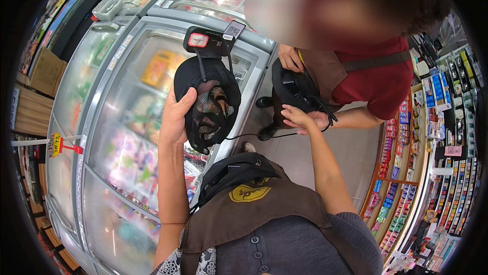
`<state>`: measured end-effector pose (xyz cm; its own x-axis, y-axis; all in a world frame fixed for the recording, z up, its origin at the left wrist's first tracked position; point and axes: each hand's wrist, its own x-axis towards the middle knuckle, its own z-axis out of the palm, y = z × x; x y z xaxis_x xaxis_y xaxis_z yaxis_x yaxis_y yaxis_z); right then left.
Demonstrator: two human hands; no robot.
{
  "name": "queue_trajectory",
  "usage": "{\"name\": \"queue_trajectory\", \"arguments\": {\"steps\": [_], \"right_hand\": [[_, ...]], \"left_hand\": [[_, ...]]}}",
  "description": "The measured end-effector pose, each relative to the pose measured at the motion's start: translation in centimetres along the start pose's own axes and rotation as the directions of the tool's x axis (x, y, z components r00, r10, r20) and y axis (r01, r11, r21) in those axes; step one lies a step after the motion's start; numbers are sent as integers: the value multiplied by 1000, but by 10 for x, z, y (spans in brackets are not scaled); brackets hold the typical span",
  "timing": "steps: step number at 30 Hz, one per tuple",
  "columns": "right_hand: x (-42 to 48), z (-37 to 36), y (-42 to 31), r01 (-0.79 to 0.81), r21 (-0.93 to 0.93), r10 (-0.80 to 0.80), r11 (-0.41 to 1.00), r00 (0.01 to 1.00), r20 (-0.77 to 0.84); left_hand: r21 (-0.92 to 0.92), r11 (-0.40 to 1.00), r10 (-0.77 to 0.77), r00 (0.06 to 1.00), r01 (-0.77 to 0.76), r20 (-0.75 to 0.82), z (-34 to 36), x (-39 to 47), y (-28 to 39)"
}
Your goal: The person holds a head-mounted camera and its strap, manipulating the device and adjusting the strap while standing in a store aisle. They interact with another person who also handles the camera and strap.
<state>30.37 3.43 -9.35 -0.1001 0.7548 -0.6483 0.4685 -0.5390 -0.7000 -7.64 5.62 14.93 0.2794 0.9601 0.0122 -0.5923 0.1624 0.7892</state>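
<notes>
My left hand [177, 116] grips a black mesh-backed cap [207, 103] by its side, thumb on top. A black camera device [207, 42] is fixed to the cap, with straps and a cable running off to the right. The cap is above a glass-topped chest freezer. My right hand [297, 117] reaches out with its fingers apart, beside another person's hand [318, 120] and a black pouch [291, 84] at that person's waist. Whether the two hands touch cannot be told. Another black bag [236, 172] sits at my own waist, over a brown apron [251, 214].
Chest freezers [126, 103] with sliding glass lids and packaged goods fill the left side. A person in a red shirt [377, 80] and brown apron stands close at the upper right. Shelves of small packets [396, 198] line the right, and a cable [267, 135] spans the gap.
</notes>
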Motion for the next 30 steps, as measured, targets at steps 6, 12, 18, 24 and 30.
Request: {"name": "queue_trajectory", "arguments": {"steps": [6, 12, 18, 24, 30], "right_hand": [[-22, 2, -27, -199, 193, 186, 961, 979, 81], [-45, 7, -52, -269, 385, 256, 883, 963, 88], [-35, 1, -47, -124, 384, 94, 915, 991, 96], [-27, -3, -44, -93, 332, 57, 939, 992, 116], [-33, 1, -52, 8, 259, -28, 966, 997, 73]], "left_hand": [[5, 1000, -9, 1000, 9, 15, 3, -2, 1], [7, 1000, -5, 1000, 5, 9, 7, -2, -1], [21, 1000, -19, 1000, 19, 18, 8, -1, -2], [58, 998, -21, 1000, 20, 17, 5, -1, -5], [42, 999, -24, 1000, 23, 15, 7, -3, -3]]}}
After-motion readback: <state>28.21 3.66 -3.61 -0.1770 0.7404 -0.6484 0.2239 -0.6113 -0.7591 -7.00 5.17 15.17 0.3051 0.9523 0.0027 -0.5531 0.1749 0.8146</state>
